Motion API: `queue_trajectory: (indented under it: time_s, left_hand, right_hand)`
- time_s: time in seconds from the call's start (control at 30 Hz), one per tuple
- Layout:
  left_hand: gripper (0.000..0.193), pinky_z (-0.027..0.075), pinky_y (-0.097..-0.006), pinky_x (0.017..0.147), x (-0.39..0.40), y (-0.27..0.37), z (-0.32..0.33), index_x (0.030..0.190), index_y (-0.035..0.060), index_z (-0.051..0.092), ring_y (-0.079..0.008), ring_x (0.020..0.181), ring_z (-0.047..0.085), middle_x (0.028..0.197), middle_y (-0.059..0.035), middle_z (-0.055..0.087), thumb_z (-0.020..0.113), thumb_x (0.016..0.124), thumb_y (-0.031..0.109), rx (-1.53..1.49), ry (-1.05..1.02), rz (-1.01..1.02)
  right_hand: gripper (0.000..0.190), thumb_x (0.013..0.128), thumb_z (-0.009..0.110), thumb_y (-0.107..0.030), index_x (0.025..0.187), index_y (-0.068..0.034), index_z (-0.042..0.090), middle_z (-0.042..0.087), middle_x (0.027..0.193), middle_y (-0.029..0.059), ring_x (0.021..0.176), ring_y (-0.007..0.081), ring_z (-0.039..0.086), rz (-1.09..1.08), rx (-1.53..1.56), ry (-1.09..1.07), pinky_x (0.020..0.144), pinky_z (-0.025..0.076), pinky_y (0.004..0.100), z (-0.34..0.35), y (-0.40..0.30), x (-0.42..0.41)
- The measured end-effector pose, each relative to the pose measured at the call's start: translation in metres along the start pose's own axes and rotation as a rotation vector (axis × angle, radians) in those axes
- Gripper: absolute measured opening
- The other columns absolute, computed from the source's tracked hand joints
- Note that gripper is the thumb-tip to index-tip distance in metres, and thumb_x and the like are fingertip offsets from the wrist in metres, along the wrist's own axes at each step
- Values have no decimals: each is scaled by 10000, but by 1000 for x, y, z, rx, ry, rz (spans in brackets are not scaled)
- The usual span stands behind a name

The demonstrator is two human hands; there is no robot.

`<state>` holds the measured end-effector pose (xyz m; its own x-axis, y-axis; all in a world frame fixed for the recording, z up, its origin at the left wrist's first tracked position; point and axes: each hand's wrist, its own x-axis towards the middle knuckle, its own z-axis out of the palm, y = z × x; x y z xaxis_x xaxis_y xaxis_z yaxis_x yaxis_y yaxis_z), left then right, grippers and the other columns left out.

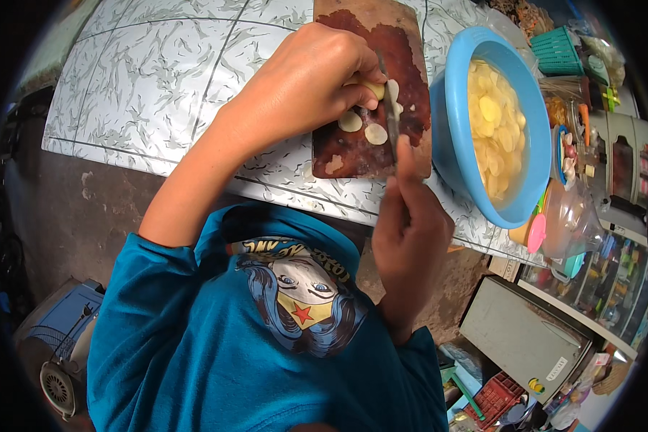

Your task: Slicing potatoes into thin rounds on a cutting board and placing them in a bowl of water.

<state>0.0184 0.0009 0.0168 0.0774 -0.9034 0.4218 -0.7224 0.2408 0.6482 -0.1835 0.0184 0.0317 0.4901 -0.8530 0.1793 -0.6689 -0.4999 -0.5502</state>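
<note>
My left hand (335, 75) grips a peeled potato (374, 89) against a worn brown cutting board (345, 156); the fingers cover much of it. In my right hand (413, 221) is a knife (391, 119), its handle mostly hidden by the fingers. The blade stands at the potato's cut end, with thin slices (393, 90) along its far side. Two round potato slices lie flat on the board, one slice (350, 122) below my left hand and another slice (376, 134) nearer the blade.
Right of the board, a blue plastic basin (456, 108) holds many potato slices (494, 129) in cloudy liquid. Beyond it stand a green basket (557, 51), jars and a clear plastic cover (572, 216). A marble-patterned covering (140, 86) spreads over the table, whose front edge runs before me.
</note>
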Motion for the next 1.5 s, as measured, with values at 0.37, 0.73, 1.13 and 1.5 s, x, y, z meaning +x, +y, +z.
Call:
queue_trajectory:
  time_s: [0.37,0.73,1.13,1.5]
  left_hand:
    - [249,556,-315,670,0,-8,5,977,-2,681,-269,771,698,878,-135,683,769,747,35,26,123,42]
    - [233,536,-388,792,5,3,8,992,24,682,-312,918,645,1003,-120,669,707,760,13,115,161,257]
    - [343,521,-370,874,-9,37,41,1090,-70,637,-317,1014,623,1097,-179,648,585,790,88,481,-178,188]
    - [340,545,-376,803,-16,26,-4,1067,-7,671,-296,963,637,1010,-129,660,649,728,-26,151,-424,146]
  right_hand:
    - [312,942,560,-66,1246,-34,625,702,1060,179,781,233,700,-41,-75,27,686,512,308,-10,8,-4]
    - [387,1009,481,-126,1380,-25,513,517,664,-17,463,10,363,252,328,275,421,280,177,-86,37,4]
    - [404,1007,487,-125,1402,-39,493,538,723,-1,496,17,409,233,404,333,430,314,171,-86,41,-7]
    - [410,1000,497,-121,1402,-44,494,543,733,7,499,20,409,211,395,308,429,339,176,-87,49,-12]
